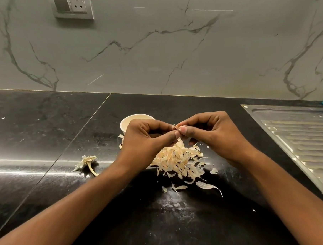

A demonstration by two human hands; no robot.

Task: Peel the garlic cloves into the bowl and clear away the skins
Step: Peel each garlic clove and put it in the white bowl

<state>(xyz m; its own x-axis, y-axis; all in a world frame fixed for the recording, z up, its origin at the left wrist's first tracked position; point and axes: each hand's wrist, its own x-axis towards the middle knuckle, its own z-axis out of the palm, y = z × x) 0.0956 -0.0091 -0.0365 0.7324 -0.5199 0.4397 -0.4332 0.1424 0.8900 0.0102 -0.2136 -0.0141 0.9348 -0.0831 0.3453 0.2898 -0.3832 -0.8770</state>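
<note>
Both hands are meeting above the black table point(45, 128), pinching one garlic clove point(176, 127) between them. Left hand point(147, 138) grip is clenched on the clove, thumb and forefinger closing at its left end. Right hand point(212, 132) grip is clenched on the same clove from the other side, thumb pressing on top. White bowl point(131, 121) is sitting just behind the left hand, contents hidden. Skin pile point(177, 162) is lying under the hands, loose flakes trailing toward the camera. Stripped garlic stem point(88, 163) is lying left of the pile, apart.
</note>
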